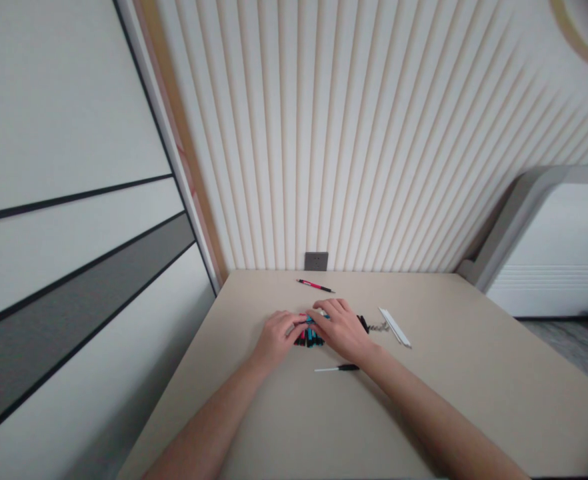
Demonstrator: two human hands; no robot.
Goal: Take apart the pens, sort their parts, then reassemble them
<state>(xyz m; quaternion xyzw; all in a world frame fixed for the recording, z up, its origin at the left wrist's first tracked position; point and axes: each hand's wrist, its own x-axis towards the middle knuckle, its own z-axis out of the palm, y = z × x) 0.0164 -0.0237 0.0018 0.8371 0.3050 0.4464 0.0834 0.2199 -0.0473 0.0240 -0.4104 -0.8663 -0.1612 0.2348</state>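
My left grip (277, 335) and right grip (341, 329) pinched a slim piece (309, 321), likely for steadiness; the pile (310, 339) lay handily close.

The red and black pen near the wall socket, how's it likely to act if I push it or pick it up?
The red and black pen looks slim and straight, so it should feel stiff and probably light. Its long, narrow shape suggests a sideways push could roll it across the flat tabletop, though any clip is too small to make out.
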